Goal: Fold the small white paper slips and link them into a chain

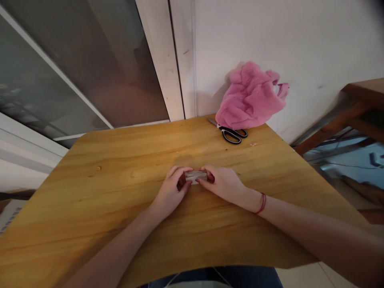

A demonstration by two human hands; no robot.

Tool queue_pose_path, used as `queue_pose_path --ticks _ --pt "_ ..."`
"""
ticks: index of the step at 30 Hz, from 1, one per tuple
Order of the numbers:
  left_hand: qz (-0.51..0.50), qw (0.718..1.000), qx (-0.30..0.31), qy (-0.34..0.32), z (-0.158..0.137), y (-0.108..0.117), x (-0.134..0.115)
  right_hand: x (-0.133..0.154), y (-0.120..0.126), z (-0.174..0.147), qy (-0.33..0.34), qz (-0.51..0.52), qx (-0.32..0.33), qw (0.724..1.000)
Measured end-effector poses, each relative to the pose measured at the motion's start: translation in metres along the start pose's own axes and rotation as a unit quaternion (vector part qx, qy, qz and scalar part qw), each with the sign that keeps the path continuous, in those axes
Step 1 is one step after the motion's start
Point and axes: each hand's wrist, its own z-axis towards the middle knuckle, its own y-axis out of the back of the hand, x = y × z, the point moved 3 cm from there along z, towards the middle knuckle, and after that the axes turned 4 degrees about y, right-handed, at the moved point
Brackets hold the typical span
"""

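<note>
A small white stack of what look like cards is held on edge near the middle of the table, its thin layers showing along the top. My left hand grips its left end between thumb and fingers. On the right end, my right hand pinches it the same way, with a red cord around the wrist. Both thumbs press on the near face, and the fingertips behind are partly hidden.
Black-handled scissors lie at the back of the wooden table, partly beneath a bunched pink plush cloth against the wall. Small scraps lie nearby. A sliding glass door borders the back left; wooden furniture stands right.
</note>
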Motion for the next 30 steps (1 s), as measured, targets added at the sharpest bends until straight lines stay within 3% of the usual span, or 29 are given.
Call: queue_pose_path --ticks 7,10,16,21,25,30 --pt "-0.040 0.999 -0.012 -0.018 -0.002 0.000 -0.002 0.002 0.000 0.000 0.045 -0.001 -0.002 0.999" --pt "-0.029 0.998 -0.022 -0.052 -0.003 0.001 -0.005 0.002 0.000 0.000 0.037 -0.003 -0.007 0.999" --pt "-0.014 1.000 0.003 -0.017 -0.001 -0.001 -0.001 0.001 -0.002 0.001 0.038 -0.040 0.021 0.998" --pt "-0.021 0.999 -0.012 -0.044 -0.002 0.002 -0.007 0.003 0.000 0.000 0.037 0.002 -0.004 0.999" --pt "-0.052 0.999 -0.010 -0.003 -0.001 -0.001 0.001 0.003 -0.001 0.001 0.008 -0.029 0.009 1.000" --pt "-0.101 0.994 0.007 0.029 -0.002 -0.003 0.005 0.003 -0.002 0.000 0.037 -0.029 0.012 0.999"
